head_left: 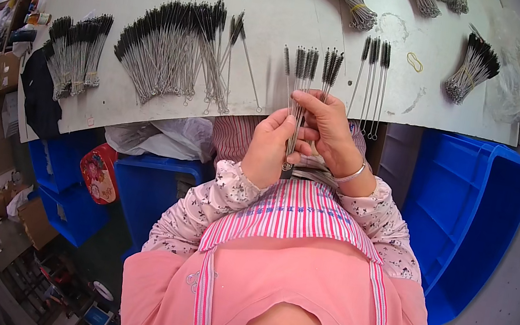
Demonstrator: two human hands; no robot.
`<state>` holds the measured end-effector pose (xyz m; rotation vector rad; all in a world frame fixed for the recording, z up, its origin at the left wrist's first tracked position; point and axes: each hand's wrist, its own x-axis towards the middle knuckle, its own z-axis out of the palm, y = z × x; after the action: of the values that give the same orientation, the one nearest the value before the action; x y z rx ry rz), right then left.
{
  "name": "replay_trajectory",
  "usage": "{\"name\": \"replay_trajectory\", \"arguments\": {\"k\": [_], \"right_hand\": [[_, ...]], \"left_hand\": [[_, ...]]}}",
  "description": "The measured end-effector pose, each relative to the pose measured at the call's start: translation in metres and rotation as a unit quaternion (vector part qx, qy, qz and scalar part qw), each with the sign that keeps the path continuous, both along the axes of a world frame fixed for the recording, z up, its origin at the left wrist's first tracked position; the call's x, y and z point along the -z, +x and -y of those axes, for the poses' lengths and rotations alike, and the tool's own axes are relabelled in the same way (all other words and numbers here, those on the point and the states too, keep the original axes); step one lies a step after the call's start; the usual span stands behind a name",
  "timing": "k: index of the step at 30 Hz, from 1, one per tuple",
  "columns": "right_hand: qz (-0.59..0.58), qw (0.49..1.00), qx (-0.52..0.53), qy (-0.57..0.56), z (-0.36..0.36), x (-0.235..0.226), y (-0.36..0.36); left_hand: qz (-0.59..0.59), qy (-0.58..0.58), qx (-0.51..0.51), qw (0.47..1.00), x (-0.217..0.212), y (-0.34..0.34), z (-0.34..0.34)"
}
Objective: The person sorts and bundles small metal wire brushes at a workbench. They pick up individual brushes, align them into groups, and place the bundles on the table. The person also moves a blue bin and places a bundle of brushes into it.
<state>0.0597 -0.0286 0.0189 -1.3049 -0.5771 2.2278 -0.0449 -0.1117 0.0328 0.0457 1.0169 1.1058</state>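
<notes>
Over the table's near edge, my left hand pinches the wire stems of several thin bottle brushes, black bristles pointing away from me and loop ends toward me. My right hand, with a bangle at its wrist, closes on the stems from the other side. Another few brushes fan out above the right hand, and one single brush leans apart on the left. Fingers hide where some stems run. Right of my hands, several loose brushes lie side by side on the table.
A wide pile of brushes and several bundles lie left. Banded bundles lie at the back, another bundle at right. A yellow rubber band and plastic bag are nearby. Blue crates stand below the table.
</notes>
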Motion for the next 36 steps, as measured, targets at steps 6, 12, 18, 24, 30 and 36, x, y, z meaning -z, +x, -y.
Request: {"name": "replay_trajectory", "arguments": {"k": [6, 12, 18, 24, 30, 36], "right_hand": [[-0.001, 1.000, 0.008, -0.009, 0.001, 0.014, 0.002], [0.018, 1.000, 0.007, -0.011, 0.004, -0.002, -0.006], [0.003, 1.000, 0.000, -0.007, 0.003, 0.009, -0.001], [-0.207, 0.971, 0.039, -0.114, -0.001, 0.022, 0.012], [-0.179, 0.977, 0.019, -0.119, 0.003, -0.003, 0.001], [-0.258, 0.957, -0.002, -0.135, -0.002, 0.009, 0.009]], "left_hand": [[0.003, 0.004, -0.029, 1.000, -0.002, 0.002, 0.002], [-0.011, -0.002, -0.025, 1.000, -0.001, 0.004, 0.002], [0.009, -0.004, -0.036, 0.999, -0.001, 0.004, 0.003], [0.075, 0.009, -0.030, 0.997, -0.015, -0.002, 0.001], [0.142, 0.004, -0.009, 0.990, -0.035, -0.006, 0.001], [0.152, 0.030, 0.029, 0.987, -0.048, -0.003, 0.002]]}}
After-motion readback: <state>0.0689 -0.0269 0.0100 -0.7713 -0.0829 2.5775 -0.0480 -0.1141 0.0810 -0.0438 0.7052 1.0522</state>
